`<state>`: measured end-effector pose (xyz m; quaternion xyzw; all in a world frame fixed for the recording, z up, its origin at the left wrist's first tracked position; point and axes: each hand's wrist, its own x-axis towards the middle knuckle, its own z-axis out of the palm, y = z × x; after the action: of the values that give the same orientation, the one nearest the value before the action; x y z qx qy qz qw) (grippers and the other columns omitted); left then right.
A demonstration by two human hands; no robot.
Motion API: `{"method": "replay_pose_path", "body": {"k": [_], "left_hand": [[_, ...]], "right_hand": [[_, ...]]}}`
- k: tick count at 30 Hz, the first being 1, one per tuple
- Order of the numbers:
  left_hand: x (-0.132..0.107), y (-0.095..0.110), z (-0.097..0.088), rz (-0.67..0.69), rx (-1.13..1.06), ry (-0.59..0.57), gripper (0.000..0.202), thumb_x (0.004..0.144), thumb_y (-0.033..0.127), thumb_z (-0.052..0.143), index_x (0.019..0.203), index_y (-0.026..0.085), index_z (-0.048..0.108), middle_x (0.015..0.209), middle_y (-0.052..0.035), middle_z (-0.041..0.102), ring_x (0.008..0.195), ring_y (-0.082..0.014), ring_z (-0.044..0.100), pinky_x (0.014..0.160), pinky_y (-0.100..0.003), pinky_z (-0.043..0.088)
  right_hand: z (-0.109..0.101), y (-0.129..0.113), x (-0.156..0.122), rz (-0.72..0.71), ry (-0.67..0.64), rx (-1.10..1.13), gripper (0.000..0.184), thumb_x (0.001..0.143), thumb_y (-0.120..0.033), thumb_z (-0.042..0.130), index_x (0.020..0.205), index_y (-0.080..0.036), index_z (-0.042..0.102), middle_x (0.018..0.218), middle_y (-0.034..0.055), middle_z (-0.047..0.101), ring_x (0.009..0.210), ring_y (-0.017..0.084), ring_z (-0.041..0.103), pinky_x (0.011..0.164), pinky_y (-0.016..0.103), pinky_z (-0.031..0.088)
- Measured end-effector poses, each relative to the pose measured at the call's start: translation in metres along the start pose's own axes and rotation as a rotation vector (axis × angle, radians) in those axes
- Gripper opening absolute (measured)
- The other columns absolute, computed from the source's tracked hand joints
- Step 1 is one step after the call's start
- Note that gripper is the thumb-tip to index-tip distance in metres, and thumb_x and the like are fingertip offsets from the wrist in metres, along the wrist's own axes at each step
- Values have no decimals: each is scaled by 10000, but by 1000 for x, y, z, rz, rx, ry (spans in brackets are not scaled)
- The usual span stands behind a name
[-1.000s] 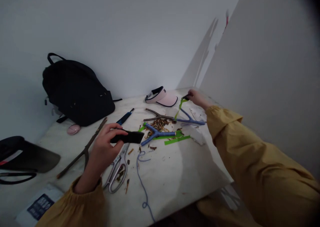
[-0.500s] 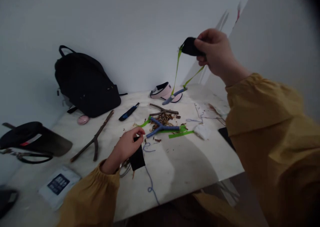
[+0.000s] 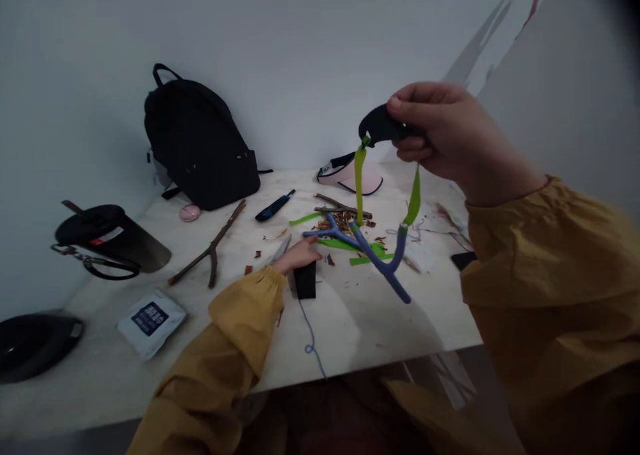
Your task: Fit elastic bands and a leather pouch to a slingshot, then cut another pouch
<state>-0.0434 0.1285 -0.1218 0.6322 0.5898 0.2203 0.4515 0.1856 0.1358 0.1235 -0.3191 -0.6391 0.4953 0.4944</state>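
My right hand (image 3: 435, 121) is raised and pinches the black pouch (image 3: 377, 125) of a slingshot. Two green bands run from the pouch to its blue-wrapped fork (image 3: 390, 268), which hangs in the air with the handle pointing down. My left hand (image 3: 299, 253) is low over the table, its fingers closed at the handle of a second blue forked stick (image 3: 327, 231). That stick is partly covered by the hanging slingshot. Below my left hand lies a flat black piece (image 3: 305, 283). Green strips (image 3: 365, 260) lie beside the second fork.
Wood shavings (image 3: 347, 221) and a bare forked twig (image 3: 345, 206) lie behind. To the left are a larger forked branch (image 3: 213, 248), a blue-black cutter (image 3: 275, 206), a tumbler (image 3: 130, 241), a white packet (image 3: 153, 321) and a backpack (image 3: 200, 148). A pink visor (image 3: 360, 176) sits near the wall.
The slingshot in my right hand has come lower and closer, turning its fork downward. My left hand has moved forward to the second fork, whose handle end sits higher. The view has shifted.
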Motion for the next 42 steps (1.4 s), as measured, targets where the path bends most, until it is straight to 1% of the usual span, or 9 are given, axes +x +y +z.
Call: {"method": "replay_pose_path", "body": {"k": [5,9,13,18,22,28,33,37,42], "left_hand": [[-2,4,-19,-25,-144,88,358,895,360,568,1193,163,549,1207,-89,579,1029,-226,598,857,-436,528],[-19,18,-35,-11,-287,156,356,898,365,563,1189,161,548,1194,-89,584,1020,-221,601,854,-437,529],[-43,34,-49,56,-394,199,340,883,433,555,1056,149,628,1090,-74,640,883,-177,615,741,-327,517],[-67,44,-57,150,-452,269,296,769,413,663,914,157,693,837,-32,671,672,-105,546,554,-209,391],[-78,50,-49,179,-438,227,323,816,442,606,975,173,686,530,32,538,428,-72,382,407,-212,249],[-78,63,-11,276,-397,83,479,708,345,717,1168,243,634,1076,-68,694,624,-99,570,539,-217,439],[-71,59,11,291,-367,39,265,702,306,712,935,179,714,800,-34,729,601,-126,601,532,-234,473],[-71,50,14,308,-338,124,232,753,335,680,890,149,700,669,-25,711,475,-100,549,456,-220,443],[-78,40,21,374,-234,285,255,760,333,695,952,167,726,809,-48,746,621,-141,648,555,-243,522]], "right_hand": [[-18,19,1,34,-54,27,167,801,-126,676,678,-138,564,488,-58,532,316,-6,372,338,156,177],[-22,24,0,16,-28,47,159,823,-95,633,681,-140,575,514,-47,534,321,8,388,343,171,201],[-18,32,-7,29,-99,132,132,807,-130,658,708,-145,571,540,-46,535,336,5,392,344,151,209],[-4,76,-30,338,-265,268,216,730,-260,749,755,-153,563,537,-47,537,357,23,427,316,121,235],[7,120,-50,443,-281,383,253,702,-313,763,763,-146,583,574,-39,568,366,35,458,312,144,305],[15,158,-79,431,-312,539,289,681,-340,788,869,-189,630,633,-45,640,427,77,577,403,188,461],[10,175,-92,418,-279,542,301,646,-323,816,882,-194,678,700,-25,683,496,96,635,470,211,505],[3,185,-97,271,-150,369,262,609,-260,838,820,-185,702,672,-30,668,520,75,599,511,208,493],[7,198,-105,-28,30,96,172,637,-225,815,780,-223,721,806,3,694,737,125,629,683,280,526]]}}
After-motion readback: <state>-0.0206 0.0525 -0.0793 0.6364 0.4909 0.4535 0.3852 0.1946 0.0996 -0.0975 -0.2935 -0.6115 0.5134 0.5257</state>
